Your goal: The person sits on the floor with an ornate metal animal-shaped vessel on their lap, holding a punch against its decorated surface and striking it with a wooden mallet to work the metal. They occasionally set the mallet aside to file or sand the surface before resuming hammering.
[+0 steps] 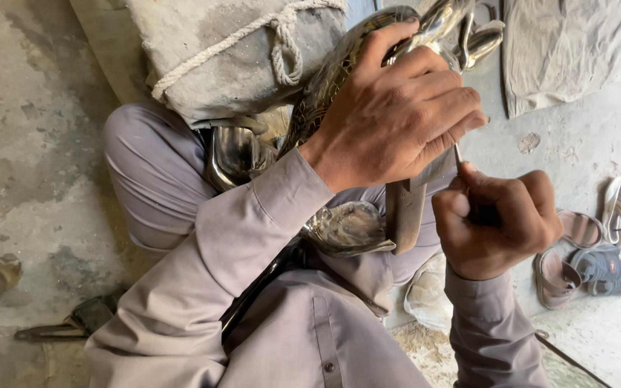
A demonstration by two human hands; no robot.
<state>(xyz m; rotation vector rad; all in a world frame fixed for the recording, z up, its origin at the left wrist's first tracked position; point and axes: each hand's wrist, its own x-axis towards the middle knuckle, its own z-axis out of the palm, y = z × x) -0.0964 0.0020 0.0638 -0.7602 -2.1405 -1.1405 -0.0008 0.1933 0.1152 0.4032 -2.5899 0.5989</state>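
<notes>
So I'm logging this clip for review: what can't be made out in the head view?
- Thin tool in the right hand: only a sliver shows above the closed fist; its tip is behind the left hand.
- Shiny metal piece: its top is cut off by the upper edge and its middle is covered by the left hand.
- Dark tool on the floor: partly under the sleeve.

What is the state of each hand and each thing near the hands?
left hand: closed around the metal piece
metal piece: held up, tilted
right hand: fist shut on a thin tool
thin tool: held upright, mostly hidden
sandals: lying on the floor
</notes>
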